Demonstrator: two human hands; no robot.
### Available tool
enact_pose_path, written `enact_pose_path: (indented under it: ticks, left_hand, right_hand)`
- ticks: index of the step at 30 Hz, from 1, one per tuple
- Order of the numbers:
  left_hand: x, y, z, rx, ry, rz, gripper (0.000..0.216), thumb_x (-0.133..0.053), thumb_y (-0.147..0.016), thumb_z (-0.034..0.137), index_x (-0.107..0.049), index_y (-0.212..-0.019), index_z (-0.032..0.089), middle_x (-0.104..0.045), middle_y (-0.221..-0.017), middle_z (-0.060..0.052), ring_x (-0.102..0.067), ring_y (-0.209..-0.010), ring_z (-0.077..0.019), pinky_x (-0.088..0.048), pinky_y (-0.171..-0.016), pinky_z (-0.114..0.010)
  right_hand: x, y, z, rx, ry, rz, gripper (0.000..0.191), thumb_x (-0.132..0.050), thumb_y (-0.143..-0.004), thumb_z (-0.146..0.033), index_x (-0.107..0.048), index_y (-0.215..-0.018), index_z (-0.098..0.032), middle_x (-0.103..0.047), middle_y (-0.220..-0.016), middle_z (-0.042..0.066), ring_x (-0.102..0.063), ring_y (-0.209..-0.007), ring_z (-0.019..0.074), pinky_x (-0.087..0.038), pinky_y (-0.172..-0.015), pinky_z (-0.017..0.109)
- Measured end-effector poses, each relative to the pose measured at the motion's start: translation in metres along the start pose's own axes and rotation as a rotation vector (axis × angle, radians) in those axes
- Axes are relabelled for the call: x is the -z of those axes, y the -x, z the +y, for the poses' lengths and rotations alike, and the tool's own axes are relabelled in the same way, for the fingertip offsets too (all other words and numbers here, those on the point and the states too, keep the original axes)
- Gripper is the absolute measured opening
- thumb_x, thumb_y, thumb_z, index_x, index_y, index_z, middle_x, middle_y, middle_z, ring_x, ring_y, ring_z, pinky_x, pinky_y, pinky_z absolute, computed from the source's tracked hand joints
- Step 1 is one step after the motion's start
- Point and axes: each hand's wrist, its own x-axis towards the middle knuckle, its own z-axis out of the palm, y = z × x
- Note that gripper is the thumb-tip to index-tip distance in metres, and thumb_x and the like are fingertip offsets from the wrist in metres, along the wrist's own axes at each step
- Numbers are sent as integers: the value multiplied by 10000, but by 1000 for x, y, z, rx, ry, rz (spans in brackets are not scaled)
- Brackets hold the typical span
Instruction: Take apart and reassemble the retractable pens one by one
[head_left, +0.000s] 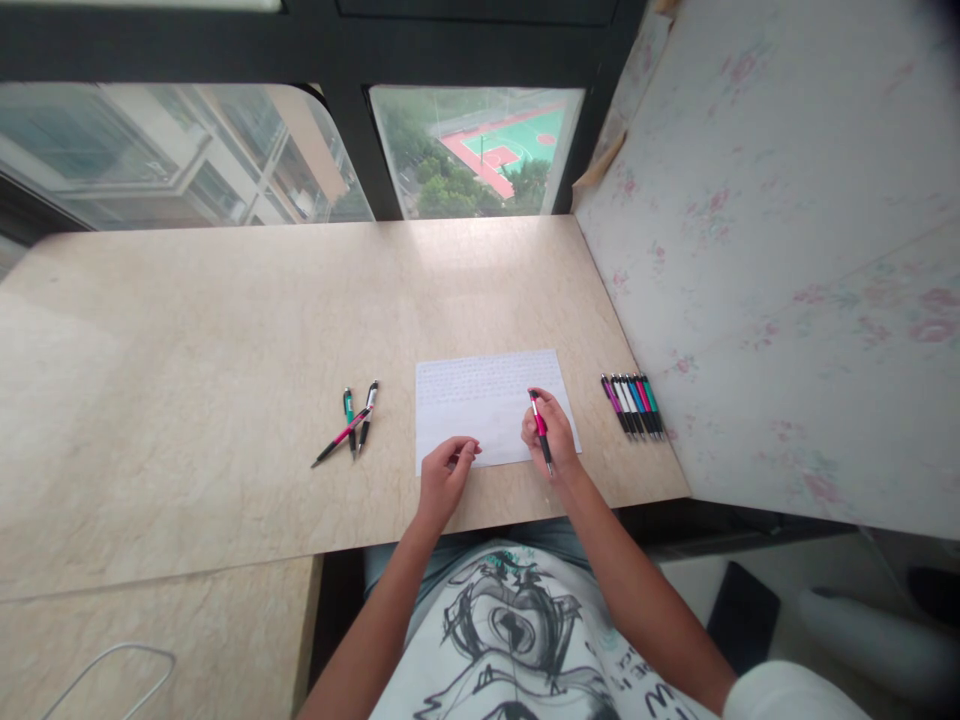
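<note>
pink and black plastic pen (538, 416) is in the person's right grip (553, 432), just one pen there. on the counter (225, 330) to the left are three more: one green and black pen (348, 402), one white and black pen (372, 398), and one second pink pen (340, 440) lying across the other two. by the wall (750, 300), a neat row of colorful pens (634, 407) lies side by side, maybe six or seven; they are too close to count for sure. one white sheet of paper with rows of writing (457, 420) lies in the middle.

the held pen is thin, with a bright pink body and a black lower part. it leans along the inside of the right grip, its top by the fingertips and its point down near the wrist. the right grip is closed around it, over the paper's right side. the left grip (446, 474) is curled at the paper's bottom edge; i cannot tell if it holds anything.
</note>
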Motion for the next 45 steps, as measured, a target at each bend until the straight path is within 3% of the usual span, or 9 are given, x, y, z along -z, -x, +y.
enact_pose_path:
  ticks: [8, 15, 21, 32, 41, 45]
  left_hand:
    - [3, -1, -4, 20, 27, 19, 219, -552, -887, 369, -673, -871, 188, -720, -828, -49, -667, -776, -184, -515, -714, -292]
    - [6, -3, -9, 17, 14, 47, 218, -549, -890, 368, -678, -875, 192, -719, -839, -43, -665, -795, -182, -507, -739, -294]
    - [6, -4, -10, 13, 13, 53, 212, -554, -883, 361, -680, -868, 191, -722, -827, -43, -667, -781, -184, -511, -736, -298]
    - [6, -2, -13, -7, -2, 48, 208, -546, -893, 356, -673, -866, 193, -714, -824, -42, -665, -779, -184, -511, -731, -300]
    - [6, -2, -15, -13, -22, 55, 209, -545, -894, 359, -670, -859, 195, -712, -812, -38, -664, -765, -180, -508, -714, -293]
    - [6, -2, -14, -20, -33, 55, 213, -545, -893, 366, -669, -866, 195, -712, -810, -42, -664, -757, -181, -510, -701, -293]
  right_hand:
    - [-3, -1, -2, 9, -110, 36, 277, -687, -826, -352, -605, -1071, -254, -594, -764, -26, -465, -531, 53, -367, -444, 151]
    - [0, 2, -8, 64, -4, 22, 295, -678, -827, -343, -558, -1086, -266, -646, -824, -13, -598, -743, 113, -475, -583, 193]
    - [2, 0, -10, 128, 148, 37, 342, -667, -834, -361, -504, -1117, -258, -697, -845, 8, -650, -737, 150, -546, -662, 292]
    - [6, -3, -4, 170, 240, 138, 329, -689, -810, -364, -540, -1068, -223, -719, -817, 28, -674, -687, 159, -570, -693, 335]
    - [11, -4, -4, 181, 321, 171, 416, -643, -824, -403, -507, -1182, -241, -686, -794, 2, -633, -696, 142, -540, -642, 286]
    - [30, -12, -14, 190, 519, 235, 383, -678, -774, -474, -596, -1014, -187, -668, -775, 17, -609, -668, 146, -506, -586, 269]
